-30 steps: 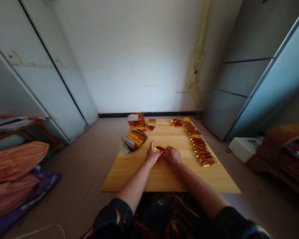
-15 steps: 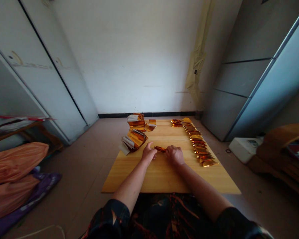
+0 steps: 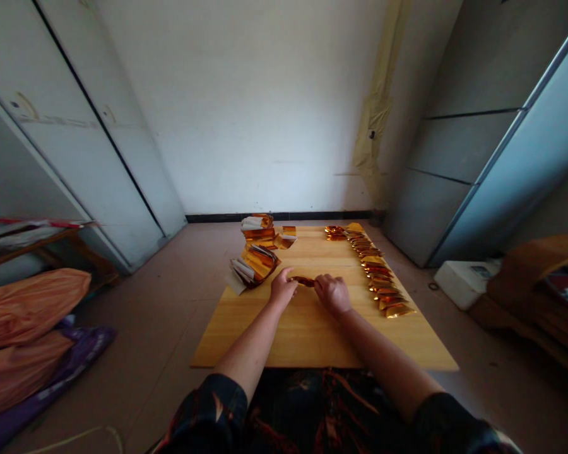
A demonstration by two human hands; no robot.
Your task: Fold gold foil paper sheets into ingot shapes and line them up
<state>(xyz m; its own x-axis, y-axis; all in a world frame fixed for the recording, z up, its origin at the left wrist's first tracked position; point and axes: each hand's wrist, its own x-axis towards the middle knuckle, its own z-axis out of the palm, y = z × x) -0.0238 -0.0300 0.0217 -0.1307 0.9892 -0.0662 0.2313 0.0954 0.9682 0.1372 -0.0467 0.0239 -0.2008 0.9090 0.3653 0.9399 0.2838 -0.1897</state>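
A folded piece of gold foil paper (image 3: 305, 280) is stretched between my two hands above the wooden board (image 3: 307, 343). My left hand (image 3: 283, 287) pinches its left end between thumb and fingers. The right end is gripped by my right hand (image 3: 332, 294), whose fingers are curled. Left of my left hand lies a stack of gold paper sheets (image 3: 260, 263) with white undersides. Folded gold pieces (image 3: 378, 277) form a long overlapping row along the board's right side.
More gold sheets (image 3: 260, 236) sit at the board's back left. A small gold pile (image 3: 335, 233) touches the row's far end. Orange bags (image 3: 33, 306) lie on the floor at left; a white box (image 3: 461, 284) stands at right.
The gold piece between my hands has turned slightly and sits a little higher. Both hands keep hold of it and have barely moved.
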